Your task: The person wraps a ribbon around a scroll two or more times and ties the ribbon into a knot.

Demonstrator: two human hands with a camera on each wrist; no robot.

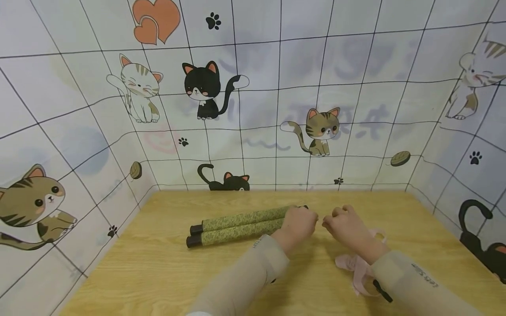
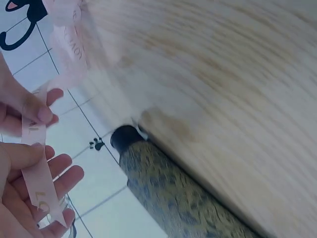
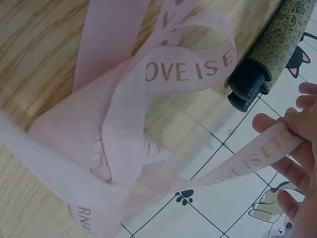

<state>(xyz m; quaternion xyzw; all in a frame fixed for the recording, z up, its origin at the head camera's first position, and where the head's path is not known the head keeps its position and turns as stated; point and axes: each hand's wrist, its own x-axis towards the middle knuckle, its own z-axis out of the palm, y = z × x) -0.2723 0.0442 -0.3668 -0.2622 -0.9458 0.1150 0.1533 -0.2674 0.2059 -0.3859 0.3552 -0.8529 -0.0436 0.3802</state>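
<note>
A pink ribbon with gold lettering (image 2: 37, 181) is pinched near its end by my left hand (image 1: 298, 226), thumb against fingers (image 2: 22, 191). My right hand (image 1: 349, 228) pinches the same ribbon a short way along, between thumb and fingers (image 3: 297, 134). From there the ribbon runs down to loose, overlapping loops (image 3: 129, 124) on the table, near the right forearm in the head view (image 1: 359, 267). Two green patterned tubes with black ends (image 1: 241, 226) lie side by side, left of and partly behind my left hand.
The wooden table (image 1: 158, 272) meets a white grid-patterned sheet with cartoon cats (image 1: 257, 109) at the back and sides. A small dark object (image 1: 382, 291) lies beside the right sleeve.
</note>
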